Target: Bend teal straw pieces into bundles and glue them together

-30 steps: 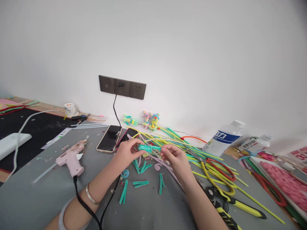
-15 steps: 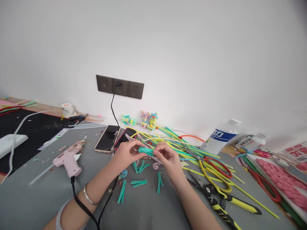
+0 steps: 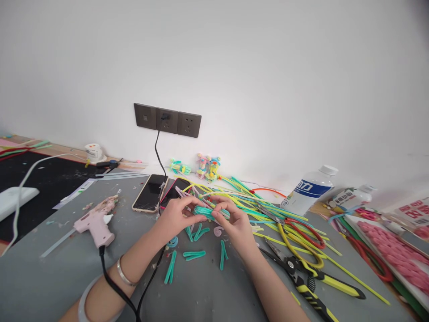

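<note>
A small bundle of teal pipe cleaners (image 3: pixel 204 211) is held level between both hands above the grey table mat. My left hand (image 3: pixel 179 214) pinches its left end between thumb and fingers. At the other end, my right hand (image 3: pixel 233 223) closes thumb and fingertips on it. Below the hands lie several folded teal pipe-cleaner pieces (image 3: pixel 194 255). Close to them are a blue coil (image 3: pixel 172 242) and a pale pink coil (image 3: pixel 218 231). Part of the bundle is hidden behind my fingers.
Left, a pink glue gun (image 3: pixel 97 222) lies with its cord running under my left forearm. A phone (image 3: pixel 150 193) is behind it. To the right are loose pipe cleaners (image 3: pixel 239 188), scissors (image 3: pixel 310 235), yellow-black pliers (image 3: pixel 301 273) and a bottle (image 3: pixel 308 190). Small figures (image 3: pixel 208 167) stand by the wall.
The fingers of my right hand have shifted slightly on the bundle and lifted a little at the back. The bundle stays in nearly the same place; my left hand barely moves.
</note>
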A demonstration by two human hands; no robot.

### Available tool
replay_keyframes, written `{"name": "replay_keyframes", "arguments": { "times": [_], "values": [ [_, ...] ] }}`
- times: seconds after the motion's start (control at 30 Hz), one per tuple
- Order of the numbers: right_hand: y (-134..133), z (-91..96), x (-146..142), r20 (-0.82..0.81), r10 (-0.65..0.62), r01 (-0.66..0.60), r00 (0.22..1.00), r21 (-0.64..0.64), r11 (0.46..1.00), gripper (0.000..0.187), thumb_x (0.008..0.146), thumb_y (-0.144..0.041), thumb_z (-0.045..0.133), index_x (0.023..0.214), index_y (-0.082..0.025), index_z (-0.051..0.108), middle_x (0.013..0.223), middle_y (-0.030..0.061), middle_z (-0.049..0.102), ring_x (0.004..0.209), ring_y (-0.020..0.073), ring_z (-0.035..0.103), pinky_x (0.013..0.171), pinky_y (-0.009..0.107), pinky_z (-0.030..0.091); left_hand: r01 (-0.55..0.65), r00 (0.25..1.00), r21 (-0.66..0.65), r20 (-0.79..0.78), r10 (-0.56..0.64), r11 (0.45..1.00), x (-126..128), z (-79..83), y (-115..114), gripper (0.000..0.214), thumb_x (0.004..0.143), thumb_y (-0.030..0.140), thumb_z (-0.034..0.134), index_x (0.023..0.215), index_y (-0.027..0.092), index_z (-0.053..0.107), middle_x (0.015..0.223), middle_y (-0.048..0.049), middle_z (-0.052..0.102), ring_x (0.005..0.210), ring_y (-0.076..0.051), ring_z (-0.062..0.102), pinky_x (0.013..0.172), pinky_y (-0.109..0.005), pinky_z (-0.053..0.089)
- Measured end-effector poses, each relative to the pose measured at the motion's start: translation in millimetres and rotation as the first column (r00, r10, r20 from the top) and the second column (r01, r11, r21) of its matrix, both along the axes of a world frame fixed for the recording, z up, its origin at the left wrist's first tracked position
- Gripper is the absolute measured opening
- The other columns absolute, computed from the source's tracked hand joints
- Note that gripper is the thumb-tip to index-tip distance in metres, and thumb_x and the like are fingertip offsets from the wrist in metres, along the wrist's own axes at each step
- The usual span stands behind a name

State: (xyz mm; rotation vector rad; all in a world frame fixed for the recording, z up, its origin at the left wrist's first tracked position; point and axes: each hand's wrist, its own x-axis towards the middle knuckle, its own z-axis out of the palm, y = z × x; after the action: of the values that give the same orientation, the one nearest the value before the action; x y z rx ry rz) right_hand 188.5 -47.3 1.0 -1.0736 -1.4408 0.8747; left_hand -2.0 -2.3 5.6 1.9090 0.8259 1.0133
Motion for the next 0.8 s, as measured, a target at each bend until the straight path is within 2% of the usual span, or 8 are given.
{"name": "replay_keyframes", "arguments": {
  "times": [0.13,0.67,0.8],
  "values": [
    [-0.6,0.9,0.6,0.06,-0.015,0.013,0.998,0.027,1.0,0.014,0.086,-0.036,0.068,0.079,-0.025,0.066,0.121,0.0088,0.065,0.12,0.0299,0.055,0.102,0.048,0.038,0.006,1.0,-0.01,-0.005,-0.006,1.0,0.3,2.4,-0.5,0.02,0.079,0.028,0.075,0.096,0.019,0.072,0.088,-0.0022,0.075,0.067,-0.014,0.067,0.058,-0.021,0.056],
    [-2.1,3.4,1.0,0.201,-0.059,0.044,0.978,0.08,0.996,0.014,0.086,-0.033,0.066,0.075,-0.024,0.063,0.118,0.0086,0.065,0.119,0.0311,0.056,0.101,0.049,0.038,-0.007,0.999,0.004,-0.035,0.007,1.0,-1.0,0.9,0.1,0.018,0.079,0.028,0.075,0.094,0.019,0.072,0.088,-0.001,0.073,0.066,-0.012,0.065,0.057,-0.019,0.054],
    [-1.1,3.7,2.8,0.163,-0.06,0.043,0.985,0.104,0.994,0.01,0.087,-0.032,0.065,0.08,-0.025,0.062,0.117,0.0084,0.065,0.118,0.0299,0.057,0.1,0.047,0.039,-0.006,0.998,0.025,-0.057,0.007,1.0,-1.3,-0.1,1.1,0.018,0.08,0.029,0.074,0.095,0.02,0.072,0.089,-0.001,0.073,0.066,-0.012,0.064,0.057,-0.019,0.054]
  ]
}}
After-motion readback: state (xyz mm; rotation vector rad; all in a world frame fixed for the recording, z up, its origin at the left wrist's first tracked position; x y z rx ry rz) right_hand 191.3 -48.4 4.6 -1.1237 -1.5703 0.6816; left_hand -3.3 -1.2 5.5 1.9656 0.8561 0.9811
